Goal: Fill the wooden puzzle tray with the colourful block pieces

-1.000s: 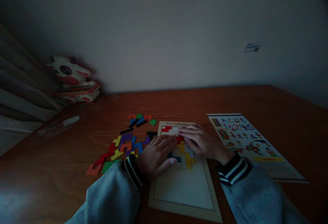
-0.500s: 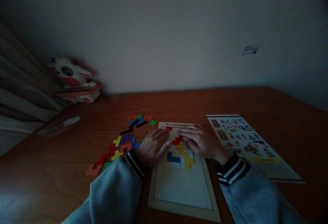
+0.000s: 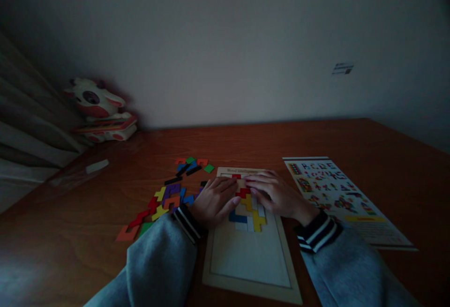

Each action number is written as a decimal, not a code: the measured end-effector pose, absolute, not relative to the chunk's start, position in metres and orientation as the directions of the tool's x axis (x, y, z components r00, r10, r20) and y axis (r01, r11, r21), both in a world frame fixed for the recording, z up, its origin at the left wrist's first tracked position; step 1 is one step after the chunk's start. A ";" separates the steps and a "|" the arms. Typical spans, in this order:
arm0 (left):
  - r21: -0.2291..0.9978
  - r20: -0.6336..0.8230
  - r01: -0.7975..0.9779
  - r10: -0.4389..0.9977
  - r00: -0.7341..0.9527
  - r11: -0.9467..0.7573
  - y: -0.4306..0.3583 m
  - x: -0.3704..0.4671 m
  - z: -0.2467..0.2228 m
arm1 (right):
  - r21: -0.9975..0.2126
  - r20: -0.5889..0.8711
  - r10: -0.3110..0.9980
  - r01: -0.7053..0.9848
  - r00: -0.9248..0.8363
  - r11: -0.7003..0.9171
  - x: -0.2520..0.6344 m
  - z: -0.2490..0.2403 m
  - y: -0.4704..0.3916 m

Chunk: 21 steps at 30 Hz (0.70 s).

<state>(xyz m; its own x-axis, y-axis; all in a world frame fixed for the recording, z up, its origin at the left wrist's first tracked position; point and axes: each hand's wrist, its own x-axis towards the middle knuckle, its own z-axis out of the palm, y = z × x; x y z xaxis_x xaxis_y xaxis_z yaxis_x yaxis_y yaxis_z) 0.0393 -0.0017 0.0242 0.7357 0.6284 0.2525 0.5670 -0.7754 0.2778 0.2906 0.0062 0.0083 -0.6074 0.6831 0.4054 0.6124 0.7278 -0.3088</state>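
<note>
A home room, judging by the curtain point(image 3: 31, 131), cow toy point(image 3: 100, 110) and wooden table point(image 3: 232, 145).

The red piece point(image 3: 236, 176) at the far edge of the board point(image 3: 251, 269) has shifted right, toward the right hand point(image 3: 277, 194). The left hand point(image 3: 216, 201) has moved farther up the board; its fingers point(image 3: 228, 183) now lie just beside that piece. The left thumb has risen with it, exposing more of the blue piece point(image 3: 238, 218). The black piece point(image 3: 203, 183) left of the board (clearly visible one second ago) is now largely covered by the left hand.
</note>
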 end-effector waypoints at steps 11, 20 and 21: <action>0.272 0.266 0.563 0.623 0.735 -0.780 -0.002 0.039 0.024 | -0.339 0.410 0.710 0.627 -0.572 0.701 0.303 0.011 0.005; 0.285 0.249 0.573 0.637 0.730 -0.768 -0.003 0.039 0.024 | -0.360 0.363 0.691 0.591 -0.625 0.722 0.302 0.012 0.003; 0.286 0.251 0.571 0.636 0.730 -0.769 -0.003 0.039 0.024 | -0.366 0.364 0.692 0.587 -0.624 0.722 0.302 0.012 0.003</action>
<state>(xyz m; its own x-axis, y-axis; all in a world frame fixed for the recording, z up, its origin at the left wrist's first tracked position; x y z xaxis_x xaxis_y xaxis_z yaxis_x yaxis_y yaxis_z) 0.0391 -0.0027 0.0243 0.7303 0.6355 0.2506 0.5712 -0.7692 0.2863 0.3018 0.0031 0.0122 -0.6240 0.6917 0.3635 0.5874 0.7220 -0.3655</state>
